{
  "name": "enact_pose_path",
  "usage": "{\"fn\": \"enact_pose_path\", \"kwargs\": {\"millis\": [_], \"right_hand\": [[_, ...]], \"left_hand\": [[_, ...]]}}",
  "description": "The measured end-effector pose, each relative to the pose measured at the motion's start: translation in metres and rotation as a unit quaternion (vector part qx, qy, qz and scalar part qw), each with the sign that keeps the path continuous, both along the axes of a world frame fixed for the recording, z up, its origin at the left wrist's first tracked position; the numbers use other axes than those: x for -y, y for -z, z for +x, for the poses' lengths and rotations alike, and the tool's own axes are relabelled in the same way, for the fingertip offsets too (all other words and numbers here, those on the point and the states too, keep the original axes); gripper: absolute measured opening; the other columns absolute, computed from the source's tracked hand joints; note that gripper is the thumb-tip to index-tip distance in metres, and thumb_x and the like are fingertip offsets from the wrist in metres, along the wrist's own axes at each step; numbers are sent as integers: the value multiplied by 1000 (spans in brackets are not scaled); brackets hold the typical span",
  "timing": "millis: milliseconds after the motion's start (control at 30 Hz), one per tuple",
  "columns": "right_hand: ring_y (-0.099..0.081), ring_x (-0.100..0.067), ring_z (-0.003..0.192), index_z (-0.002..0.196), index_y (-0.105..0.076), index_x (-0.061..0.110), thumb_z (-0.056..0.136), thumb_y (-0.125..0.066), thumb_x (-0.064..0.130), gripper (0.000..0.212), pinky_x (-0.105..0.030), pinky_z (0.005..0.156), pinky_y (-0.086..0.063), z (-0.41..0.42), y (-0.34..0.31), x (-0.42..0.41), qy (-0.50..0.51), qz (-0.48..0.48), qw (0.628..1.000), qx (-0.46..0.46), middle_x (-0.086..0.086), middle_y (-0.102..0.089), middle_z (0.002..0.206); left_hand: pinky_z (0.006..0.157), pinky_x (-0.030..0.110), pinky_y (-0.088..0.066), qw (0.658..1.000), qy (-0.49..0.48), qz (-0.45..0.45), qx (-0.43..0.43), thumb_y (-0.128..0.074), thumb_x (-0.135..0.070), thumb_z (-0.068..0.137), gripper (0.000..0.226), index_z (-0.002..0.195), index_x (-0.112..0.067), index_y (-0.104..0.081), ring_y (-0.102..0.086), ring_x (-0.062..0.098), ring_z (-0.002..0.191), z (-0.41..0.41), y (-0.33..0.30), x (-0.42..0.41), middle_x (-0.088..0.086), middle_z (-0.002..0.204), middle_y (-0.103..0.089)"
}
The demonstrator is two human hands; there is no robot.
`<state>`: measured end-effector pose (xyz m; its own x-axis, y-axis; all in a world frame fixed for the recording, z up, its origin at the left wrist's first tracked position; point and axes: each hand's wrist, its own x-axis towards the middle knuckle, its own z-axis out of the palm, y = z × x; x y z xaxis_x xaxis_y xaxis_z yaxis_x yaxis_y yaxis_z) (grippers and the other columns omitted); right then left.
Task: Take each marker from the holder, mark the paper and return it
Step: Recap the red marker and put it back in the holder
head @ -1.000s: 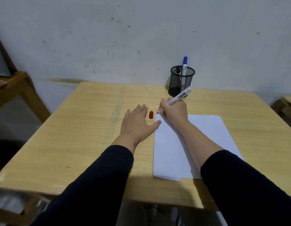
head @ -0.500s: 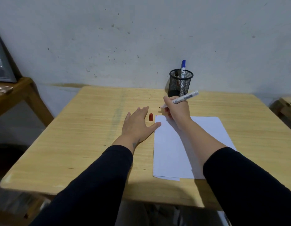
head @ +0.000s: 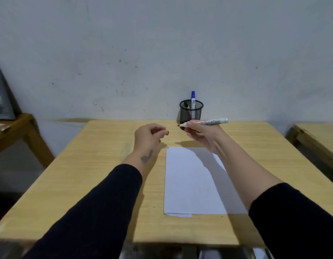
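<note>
Markers are the business here, and one of them is out of the holder and uncapped. Largest first: the tabletop (head: pixel 105 174) is pale wood, set against a grey wall. On it lies a white sheet of paper (head: pixel 188 184), whose far left corner carries a small red mark (head: pixel 168 147). At the back edge stands a black mesh holder (head: pixel 191 114) with a blue-capped marker (head: pixel 193 100) upright inside, and something dark beside it that I cannot make out.

The right hand (head: pixel 203 135) is raised above the tabletop beyond the paper's far edge, fingers closed around a white marker (head: pixel 205 122) held nearly level, bare tip pointing left. The left hand (head: pixel 149 136) is also lifted, just left of that tip, fingertips pinched on a small red cap (head: pixel 167 133), of which only a sliver shows. The two hands are near but not touching.

By my reading, the marking step for this marker is done and recapping is in hand. The next move calls for lining the cap's mouth up with the tip, pressing it home, then dropping the marker into the holder.
</note>
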<state>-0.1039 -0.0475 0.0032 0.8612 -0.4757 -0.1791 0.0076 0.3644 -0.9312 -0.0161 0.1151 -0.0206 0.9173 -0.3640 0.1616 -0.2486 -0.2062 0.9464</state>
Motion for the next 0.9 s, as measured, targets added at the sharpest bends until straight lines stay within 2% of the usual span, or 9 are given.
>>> {"fn": "enact_pose_path", "kwargs": {"millis": [67, 167, 267, 333, 533, 633, 700, 800, 900], "right_hand": [[-67, -16, 67, 91, -64, 0, 81, -68, -3, 10, -22, 73, -59, -5, -9, 3, 10, 63, 997, 43, -8, -69, 72], [-70, -13, 66, 90, -65, 0, 82, -66, -6, 10, -22, 76, -59, -11, -22, 3, 14, 90, 991, 93, -8, -69, 77], [-71, -14, 67, 95, -65, -1, 81, -66, -8, 16, -20, 70, -60, -18, -30, 1, -1, 74, 990, 117, -12, -69, 85], [-72, -15, 69, 94, -64, -2, 80, -67, -8, 16, -19, 67, -59, -23, -33, 0, -1, 60, 990, 125, -13, -69, 86], [-73, -13, 73, 108, -61, -6, 80, -67, -9, 28, -22, 74, -59, -31, -36, -3, -13, 29, 990, 136, -12, -68, 90], [-72, -13, 74, 98, -64, -2, 80, -68, -8, 19, -23, 78, -59, -34, -36, -5, -18, 14, 991, 128, -10, -70, 86], [-72, -13, 73, 94, -65, -1, 80, -68, -7, 17, -22, 77, -59, -36, -36, -5, -19, 8, 992, 125, -9, -71, 83], [-72, -13, 73, 105, -63, -7, 79, -69, -7, 26, -19, 72, -58, -35, -35, -6, -18, 8, 992, 125, -11, -70, 87], [-72, -11, 70, 103, -64, -8, 79, -69, -8, 25, -18, 68, -58, -33, -34, -8, -11, 2, 992, 124, -12, -69, 87]], "left_hand": [[63, 15, -53, 992, -17, -110, -67, -69, -9, 84, 16, 99, -5, -72, -65, 10, 71, -3, -16, 8, 0, 78, -70], [63, 14, -55, 980, 13, -170, -104, -66, -8, 86, 20, 104, -3, -69, -67, 8, 70, -10, -33, 17, 2, 81, -70], [63, 14, -56, 969, 39, -209, -124, -65, -6, 86, 16, 101, -2, -69, -69, 5, 65, -16, -40, 22, 3, 82, -71], [64, 14, -56, 968, 51, -214, -123, -64, -4, 87, 11, 96, -5, -69, -69, 3, 63, -20, -44, 23, 4, 81, -71], [66, 15, -57, 966, 101, -212, -106, -64, -3, 87, 9, 91, -9, -70, -69, 4, 63, -31, -51, 24, 6, 80, -71], [64, 15, -57, 976, 109, -176, -66, -66, -3, 85, 10, 87, -11, -71, -69, 5, 63, -35, -52, 24, 4, 75, -72], [64, 16, -57, 982, 115, -146, -38, -67, -3, 84, 10, 87, -11, -72, -68, 6, 61, -35, -54, 24, 5, 72, -71], [63, 16, -56, 987, 119, -106, 10, -68, -3, 83, 9, 87, -10, -72, -66, 5, 59, -35, -57, 25, 5, 70, -69], [65, 15, -55, 990, 89, -99, 42, -69, -2, 82, 8, 87, -8, -72, -64, 3, 58, -36, -54, 28, 4, 70, -68]]}}
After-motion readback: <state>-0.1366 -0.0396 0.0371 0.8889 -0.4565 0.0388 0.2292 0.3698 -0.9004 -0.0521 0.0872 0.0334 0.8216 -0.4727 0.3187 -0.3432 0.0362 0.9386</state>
